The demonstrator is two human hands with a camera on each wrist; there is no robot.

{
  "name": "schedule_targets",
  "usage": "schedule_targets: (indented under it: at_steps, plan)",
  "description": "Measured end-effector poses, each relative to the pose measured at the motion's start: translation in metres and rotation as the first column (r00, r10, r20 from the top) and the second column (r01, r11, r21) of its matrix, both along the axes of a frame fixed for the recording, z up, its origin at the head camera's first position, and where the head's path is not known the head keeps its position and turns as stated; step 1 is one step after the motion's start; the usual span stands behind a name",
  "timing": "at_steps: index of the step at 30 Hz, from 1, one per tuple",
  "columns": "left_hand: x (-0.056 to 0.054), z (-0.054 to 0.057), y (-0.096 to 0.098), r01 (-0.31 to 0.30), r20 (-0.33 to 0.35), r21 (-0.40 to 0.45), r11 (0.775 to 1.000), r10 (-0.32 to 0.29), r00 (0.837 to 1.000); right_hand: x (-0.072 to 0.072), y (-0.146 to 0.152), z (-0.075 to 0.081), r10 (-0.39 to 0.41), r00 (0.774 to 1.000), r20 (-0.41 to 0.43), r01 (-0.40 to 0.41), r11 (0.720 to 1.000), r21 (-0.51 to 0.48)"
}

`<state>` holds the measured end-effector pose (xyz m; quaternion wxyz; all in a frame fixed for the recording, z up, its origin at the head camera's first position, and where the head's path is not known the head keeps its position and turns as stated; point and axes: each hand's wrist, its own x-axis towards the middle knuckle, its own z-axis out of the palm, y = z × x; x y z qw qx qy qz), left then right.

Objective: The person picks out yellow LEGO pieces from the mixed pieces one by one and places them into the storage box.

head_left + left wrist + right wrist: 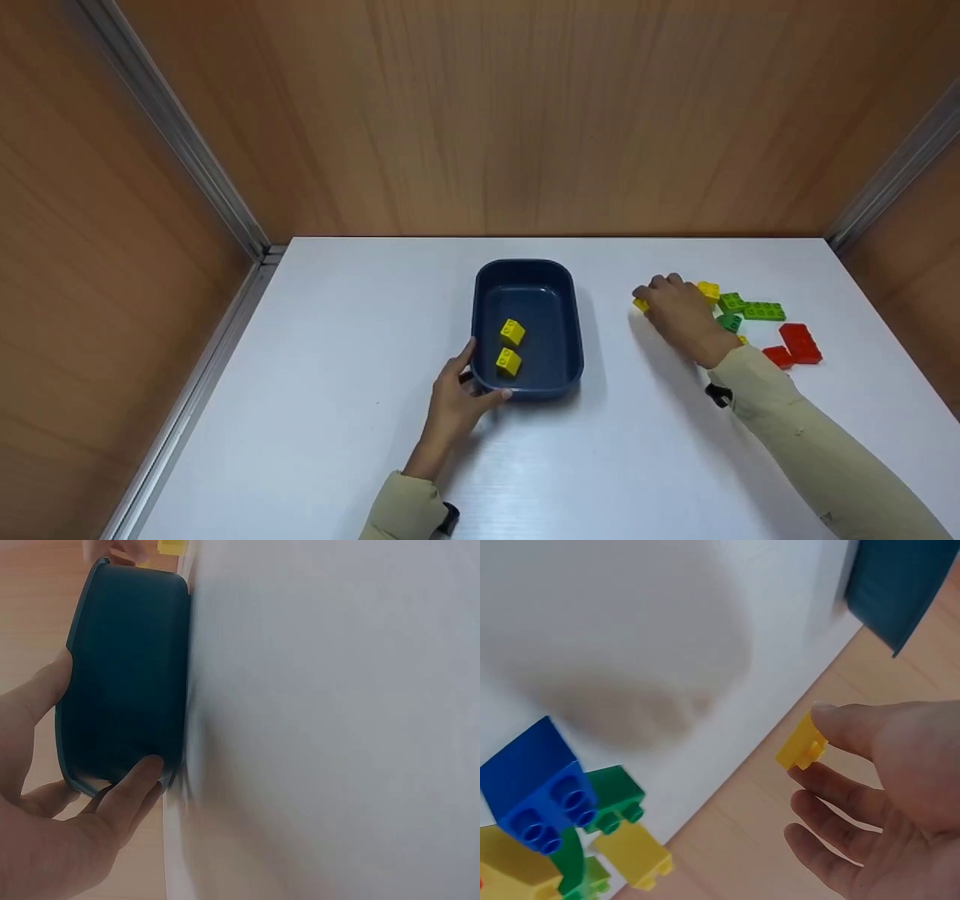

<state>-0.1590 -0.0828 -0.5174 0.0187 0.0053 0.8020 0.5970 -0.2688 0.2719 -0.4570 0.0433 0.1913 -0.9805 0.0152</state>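
Observation:
A dark blue rectangular container stands on the table with two yellow toy bricks inside. My left hand grips its near left corner, thumb at the near rim and fingers along the left side; the left wrist view shows the container's outer wall between them. Between thumb and forefinger my right hand pinches another yellow brick, held above the table to the container's right. Behind that hand lie loose bricks: a yellow one, green ones and red ones.
In the right wrist view a blue brick lies among the loose bricks; the right arm covers part of this group in the head view. Wooden panels with metal corner posts enclose the white table.

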Motion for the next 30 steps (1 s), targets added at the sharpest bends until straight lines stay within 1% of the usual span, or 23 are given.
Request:
schedule_targets:
  at_steps: [7,14,19,26,30]
  plan:
    - [-0.001,-0.001,-0.002,0.0,0.01,0.008,1.0,0.0,1.0,0.003,-0.021,0.01,0.038,0.999,-0.03,-0.037,0.999,0.017]
    - [0.0,-0.002,-0.005,-0.009,0.009,-0.006,1.0,0.009,1.0,0.004,-0.04,0.019,0.069,0.996,-0.052,-0.069,0.998,0.001]
    - [0.0,-0.002,-0.007,-0.009,0.008,-0.017,1.0,0.01,1.0,0.005,-0.053,0.024,0.077,0.995,-0.066,-0.078,0.997,-0.007]
    - [0.0,-0.001,-0.007,-0.005,-0.003,-0.034,0.999,0.005,1.0,0.004,-0.07,0.029,0.139,0.983,-0.119,-0.139,0.99,0.005]
    - [0.0,-0.001,-0.006,-0.004,0.0,-0.041,0.999,0.004,1.0,0.005,-0.08,0.032,0.146,0.984,-0.106,-0.147,0.989,-0.006]
